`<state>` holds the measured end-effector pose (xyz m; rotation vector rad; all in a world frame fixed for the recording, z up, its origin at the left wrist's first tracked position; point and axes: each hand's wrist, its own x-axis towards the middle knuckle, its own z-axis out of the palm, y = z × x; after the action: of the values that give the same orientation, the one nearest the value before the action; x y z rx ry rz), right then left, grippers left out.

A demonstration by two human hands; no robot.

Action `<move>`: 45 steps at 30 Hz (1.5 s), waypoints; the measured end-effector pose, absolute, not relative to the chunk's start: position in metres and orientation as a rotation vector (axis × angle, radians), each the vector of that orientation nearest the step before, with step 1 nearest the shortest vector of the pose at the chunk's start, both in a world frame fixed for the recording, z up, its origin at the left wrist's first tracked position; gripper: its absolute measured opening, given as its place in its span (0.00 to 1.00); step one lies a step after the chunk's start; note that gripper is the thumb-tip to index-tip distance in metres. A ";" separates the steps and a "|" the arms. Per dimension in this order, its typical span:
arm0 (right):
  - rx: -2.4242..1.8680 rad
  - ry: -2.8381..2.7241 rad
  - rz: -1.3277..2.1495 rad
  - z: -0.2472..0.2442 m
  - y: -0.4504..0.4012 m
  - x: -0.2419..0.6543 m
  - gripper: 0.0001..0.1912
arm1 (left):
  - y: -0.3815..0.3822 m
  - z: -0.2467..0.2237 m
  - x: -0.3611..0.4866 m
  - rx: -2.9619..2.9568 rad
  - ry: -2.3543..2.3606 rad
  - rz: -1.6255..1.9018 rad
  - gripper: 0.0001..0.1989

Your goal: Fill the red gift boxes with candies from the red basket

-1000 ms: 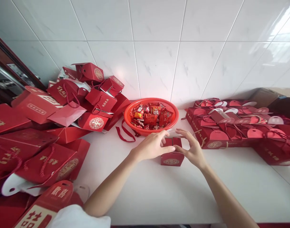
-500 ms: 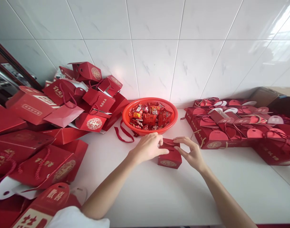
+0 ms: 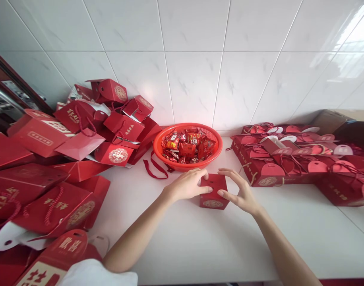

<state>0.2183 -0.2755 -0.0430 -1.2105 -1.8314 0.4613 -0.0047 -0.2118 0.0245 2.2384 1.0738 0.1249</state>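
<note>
A small red box [image 3: 213, 194] with a gold round emblem on its front stands on the white table [image 3: 182, 246], its top flaps lying flat. At its left edge is my left hand [image 3: 186, 186], thumb resting on the top and fingers curved behind the left side. My right hand [image 3: 240, 192] is at the right side, fingers spread, thumb close to the box's top right edge. Just behind the box sits an orange-red plastic basket [image 3: 158, 153] holding red wrapped candies [image 3: 189, 147].
Many red gift boxes [image 3: 45, 135] are heaped at the left. Filled rows of red boxes with cord handles [image 3: 268, 174] stand at the right, a cardboard box [image 3: 331, 121] behind them. A red ribbon [image 3: 155, 169] lies left of the basket. The tiled wall [image 3: 194, 87] rises behind.
The box's top flaps now lie flatter and closed. My right hand's fingers have spread wider and lifted off the top, while my left hand has stayed nearly in place.
</note>
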 end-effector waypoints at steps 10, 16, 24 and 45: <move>-1.372 -1.906 0.245 -0.053 -0.277 0.211 0.32 | -0.226 0.010 0.015 2.329 1.343 0.274 0.13; -1.513 -1.839 0.036 -0.061 -0.282 0.191 0.28 | -0.226 0.006 0.018 2.336 1.407 0.269 0.14; -1.566 -1.852 -0.048 -0.062 -0.286 0.181 0.26 | -0.228 0.013 0.015 2.320 1.284 0.266 0.17; -1.927 -1.077 -0.519 -0.064 -0.376 0.425 0.22 | -0.261 0.010 0.026 2.303 0.383 -0.258 0.20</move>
<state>0.4245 -0.3763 -0.0645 -1.9266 -1.0773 -0.5186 0.0259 -0.2606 0.0102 2.3032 0.3834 -0.2579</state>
